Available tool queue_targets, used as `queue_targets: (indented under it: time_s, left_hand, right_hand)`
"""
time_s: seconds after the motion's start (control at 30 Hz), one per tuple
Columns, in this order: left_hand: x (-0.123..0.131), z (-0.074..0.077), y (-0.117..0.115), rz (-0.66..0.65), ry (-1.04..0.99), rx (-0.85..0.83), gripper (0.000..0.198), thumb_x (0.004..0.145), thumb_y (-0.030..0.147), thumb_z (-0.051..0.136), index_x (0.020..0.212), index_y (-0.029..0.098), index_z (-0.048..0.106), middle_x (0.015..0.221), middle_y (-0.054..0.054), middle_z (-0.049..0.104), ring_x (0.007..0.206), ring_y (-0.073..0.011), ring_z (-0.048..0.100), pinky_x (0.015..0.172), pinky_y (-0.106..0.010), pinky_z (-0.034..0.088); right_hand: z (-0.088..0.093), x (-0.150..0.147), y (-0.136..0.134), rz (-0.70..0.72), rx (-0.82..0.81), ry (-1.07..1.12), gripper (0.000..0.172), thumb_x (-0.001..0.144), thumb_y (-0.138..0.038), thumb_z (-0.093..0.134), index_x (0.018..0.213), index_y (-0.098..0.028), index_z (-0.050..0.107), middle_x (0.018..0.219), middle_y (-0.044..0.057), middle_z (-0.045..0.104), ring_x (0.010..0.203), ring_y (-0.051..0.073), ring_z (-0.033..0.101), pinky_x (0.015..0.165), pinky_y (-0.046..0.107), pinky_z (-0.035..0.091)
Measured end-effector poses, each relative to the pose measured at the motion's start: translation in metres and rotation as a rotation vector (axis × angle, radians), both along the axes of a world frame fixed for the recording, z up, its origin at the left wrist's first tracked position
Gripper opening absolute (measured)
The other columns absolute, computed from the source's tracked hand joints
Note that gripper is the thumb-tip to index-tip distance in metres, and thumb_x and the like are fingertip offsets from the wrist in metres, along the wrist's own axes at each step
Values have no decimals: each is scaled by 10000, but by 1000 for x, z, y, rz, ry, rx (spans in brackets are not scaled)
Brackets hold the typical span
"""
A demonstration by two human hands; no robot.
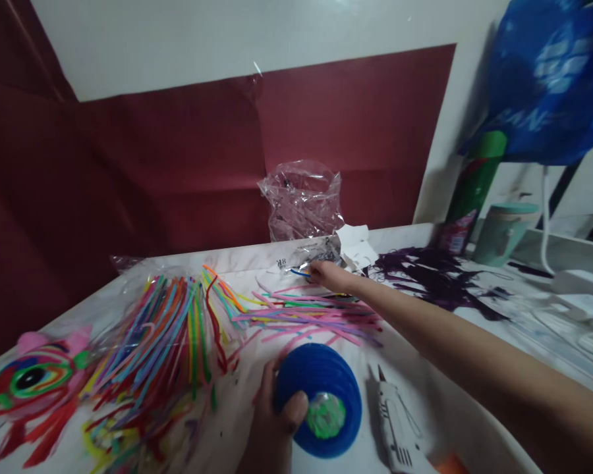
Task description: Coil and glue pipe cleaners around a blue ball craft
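Observation:
My left hand (pixel 281 415) is wrapped around a blue coiled ball (pixel 321 368) with a shiny green patch in its side, thumb on the front and fingers behind its left edge. Stretched out to the back of the table, my right hand (pixel 325 274) is closed, and a thin blue pipe cleaner (pixel 299 272) sticks out to its left. Just behind the right hand lies a crumpled clear wrapper (pixel 316 252). Loose pink and purple pipe cleaners (pixel 306 319) spread between the two hands. To the right of the ball rests a white glue gun (pixel 395 421).
Bundled coloured pipe cleaners (pixel 153 336) lie on the left beside a colourful fish-like figure (pixel 34 375). A clear bag (pixel 304 204) stands against the dark red backing. Purple strands (pixel 425 276), a green mug (pixel 507 230) and a white adapter (pixel 580 293) occupy the right.

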State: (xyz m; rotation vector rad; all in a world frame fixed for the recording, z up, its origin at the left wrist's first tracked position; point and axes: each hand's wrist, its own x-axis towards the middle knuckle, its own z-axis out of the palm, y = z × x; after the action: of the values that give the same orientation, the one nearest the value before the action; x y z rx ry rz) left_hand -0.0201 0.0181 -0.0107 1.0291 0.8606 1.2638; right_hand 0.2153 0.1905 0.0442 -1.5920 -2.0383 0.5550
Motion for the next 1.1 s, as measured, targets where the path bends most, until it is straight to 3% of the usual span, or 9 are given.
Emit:
queue_targets:
  time_s: [0.1,0.17,0.3,0.4,0.5,0.6,0.73,0.9,1.1]
  left_hand:
    - [1,4,-2,8,-22,-32,597,556,476,778,1064,190,649,873,-86,687,848,-290,639,733,-367,512]
    - [1,8,-4,6,-34,-71,588,571,465,783,1068,181,645,883,-84,689,860,-282,642,735,-359,516]
    - [3,18,-8,-23,-96,-135,580,601,437,784,1081,162,612,936,-83,696,886,-274,652,763,-364,517]
    - [4,21,-9,-38,-131,-129,583,619,433,775,1094,157,580,978,-84,695,935,-278,649,787,-366,514]
    - [6,22,-10,-54,-110,-104,611,642,424,764,1146,155,546,1034,-86,686,963,-266,642,797,-353,507]
    - [7,21,-11,-48,-91,-83,568,639,407,763,1098,147,552,1008,-77,688,920,-244,647,775,-331,505]
    - [8,18,-13,-14,-72,-46,506,648,393,761,1054,161,567,870,-24,686,778,-188,643,678,-282,491]
    - [6,17,-15,25,-50,-52,486,634,393,772,1026,174,587,819,-2,682,757,-181,644,687,-285,497]
    - [6,17,-16,30,-79,-29,496,640,381,782,1044,167,589,907,-34,701,828,-197,660,745,-305,507]
  right_hand:
    - [18,4,-18,-6,-5,250,284,939,-319,578,1175,-161,585,1136,70,634,917,195,650,770,391,558]
    - [28,4,-34,-10,-13,411,234,946,-336,561,1072,-144,606,956,35,654,739,141,639,642,307,547]
    - [42,-1,-82,26,-32,697,312,849,-458,625,776,-165,552,578,-69,509,428,56,412,394,184,318]
    - [42,-9,-128,81,-95,843,396,674,-505,755,690,-171,542,518,-68,516,402,49,380,373,188,253]
    - [35,-16,-172,94,-160,959,385,643,-459,793,802,-179,583,483,-94,512,358,37,312,356,180,169]
    - [27,-20,-202,96,-204,1049,357,641,-441,812,740,-174,598,477,-66,558,383,59,408,387,192,275]
    - [27,-18,-217,55,-153,1194,344,577,-401,863,669,-179,617,637,-24,632,574,101,544,541,230,417]
    - [37,-12,-225,34,-72,1306,350,597,-410,856,663,-193,590,507,-76,530,420,62,410,429,209,315]
    - [33,-12,-234,64,-49,1344,331,633,-386,846,662,-180,588,518,-28,631,435,79,524,475,208,415]
